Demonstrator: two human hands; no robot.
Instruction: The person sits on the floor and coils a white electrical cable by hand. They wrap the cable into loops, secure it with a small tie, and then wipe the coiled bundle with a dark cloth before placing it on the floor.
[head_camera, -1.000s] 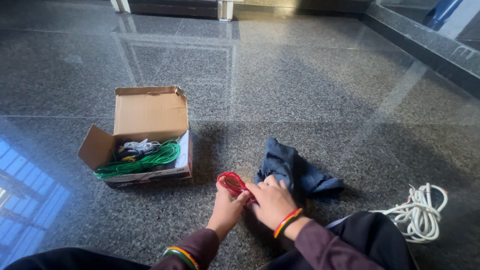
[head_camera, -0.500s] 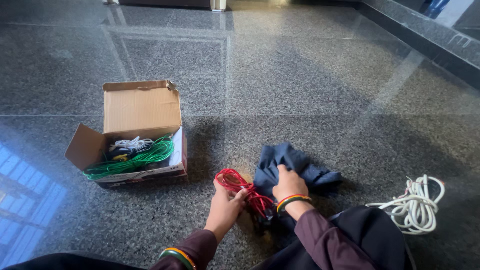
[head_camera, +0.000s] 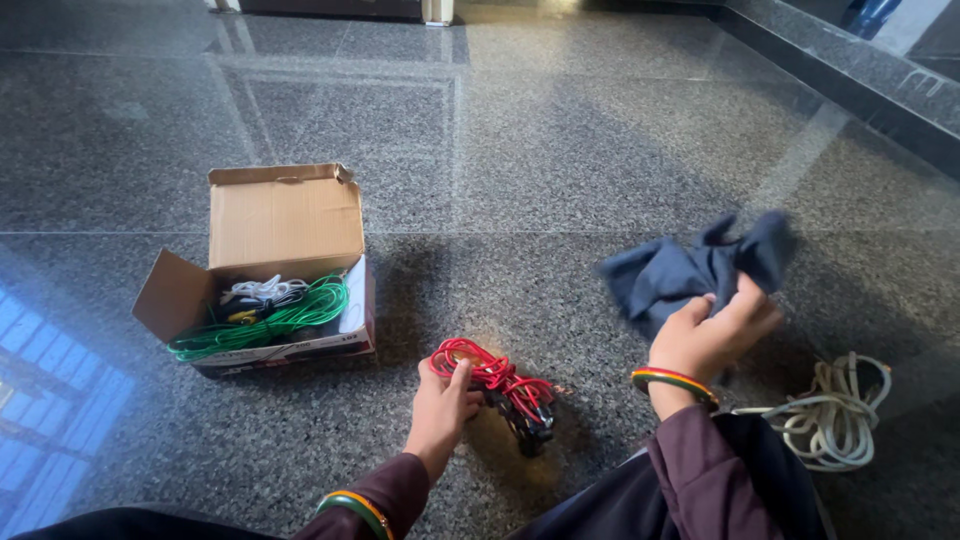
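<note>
1. The left hand (head_camera: 440, 405) presses down on a red cable bundle (head_camera: 490, 375) lying on the polished granite floor (head_camera: 560, 150). Its fingers are curled over the near end of the coil rather than closed round it, so the grip is loose and the bundle rests on the floor.
2. The right hand (head_camera: 705, 335) is lifted clear of the floor with its grip shut on a dark blue cloth (head_camera: 690, 270), which hangs bunched and blurred above the tiles.
3. Risk: the red coil is only pinned at one end. A dark part sits at its near side, and I judge that a tug could let the loops spring apart or tangle.
4. Risk: the cloth is pinched at one edge only, and could slip from the fingers or drag over the white rope (head_camera: 830, 415) lying coiled just beside the right sleeve.
5. Risk: the floor looks glossy, so the bundle could slide under a sideways push.
6. The open cardboard box (head_camera: 285, 225), holding green wire (head_camera: 265, 325) and some white cord, stands well apart to the left.
7. Against the earlier frames: the cloth lay on the floor under the right hand; now it is raised and farther right. The left hand has stayed on the red bundle.
</note>
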